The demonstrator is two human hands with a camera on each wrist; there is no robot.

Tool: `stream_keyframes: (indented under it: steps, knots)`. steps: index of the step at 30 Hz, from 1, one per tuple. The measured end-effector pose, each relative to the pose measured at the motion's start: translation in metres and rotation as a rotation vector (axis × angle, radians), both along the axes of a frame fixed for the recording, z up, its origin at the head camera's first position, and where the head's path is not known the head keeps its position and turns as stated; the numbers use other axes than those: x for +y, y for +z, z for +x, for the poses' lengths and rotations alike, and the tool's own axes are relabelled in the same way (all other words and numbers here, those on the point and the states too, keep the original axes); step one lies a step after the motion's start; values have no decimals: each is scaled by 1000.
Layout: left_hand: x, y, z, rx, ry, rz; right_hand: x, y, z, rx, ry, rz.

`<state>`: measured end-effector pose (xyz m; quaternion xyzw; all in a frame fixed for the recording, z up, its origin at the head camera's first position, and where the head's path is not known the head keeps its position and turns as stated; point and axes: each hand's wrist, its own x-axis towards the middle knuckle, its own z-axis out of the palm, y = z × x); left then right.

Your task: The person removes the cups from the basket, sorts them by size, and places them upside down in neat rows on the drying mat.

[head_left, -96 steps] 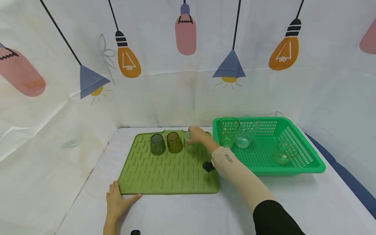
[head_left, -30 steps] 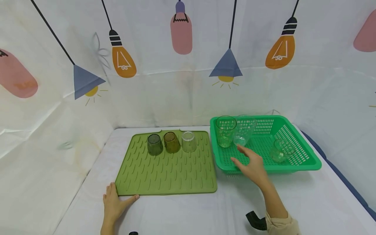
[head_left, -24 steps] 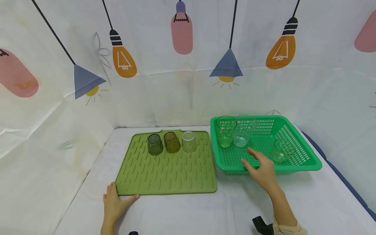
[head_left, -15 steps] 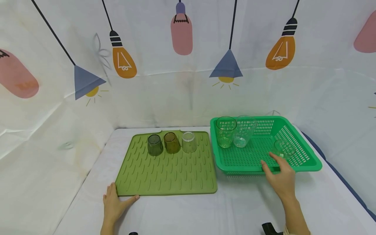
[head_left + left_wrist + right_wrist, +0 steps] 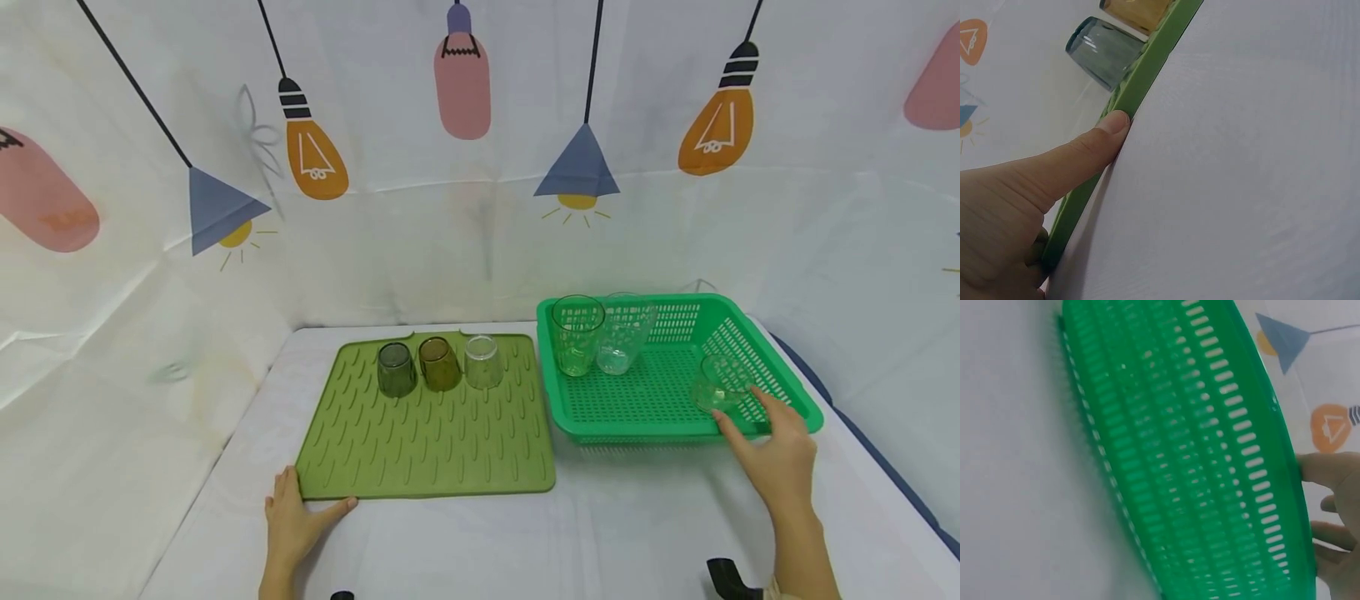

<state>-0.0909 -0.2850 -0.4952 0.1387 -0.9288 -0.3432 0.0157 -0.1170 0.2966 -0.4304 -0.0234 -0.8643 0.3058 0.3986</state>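
My left hand [image 5: 294, 517] rests at the near left corner of a green drying mat [image 5: 427, 450], thumb spread along its front edge. In the left wrist view the thumb [image 5: 1079, 156] presses that edge. Three small glasses stand in a row on the mat's far part: a grey one [image 5: 396, 371], an amber one [image 5: 439, 365] and a clear one [image 5: 482, 364]. My right hand [image 5: 783, 454] reaches over the front of a green plastic basket [image 5: 637, 433]. Its thumb and forefinger are spread, fingertips right at a short clear glass [image 5: 716, 387] inside.
Two taller clear glasses, one upright [image 5: 576, 342] and one leaning [image 5: 622, 337], occupy the basket's left end. A white cloth [image 5: 487, 550] covers the table. Behind stands a white curtain [image 5: 420, 250] printed with lamps. The basket's slotted wall [image 5: 1166, 456] fills the right wrist view.
My right hand has left the clear glass on the mat, drawn back, and moved rightward across the basket's front to the short glass. The left hand keeps its place at the mat corner.
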Motion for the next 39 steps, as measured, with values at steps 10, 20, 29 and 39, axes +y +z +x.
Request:
stream_keyframes:
  steps: [10, 20, 29, 39]
  knots:
    - [1, 0, 1, -3, -6, 5, 33, 15, -11, -384, -52, 74]
    - [1, -2, 1, 14, -3, -1, 50, 25, -32, -611, 40, 200]
    - [-1, -1, 1, 5, -7, 2, 51, 29, -40, -715, 111, 222]
    - [-1, 0, 2, -1, -11, 1, 49, 33, -44, -755, 174, 235]
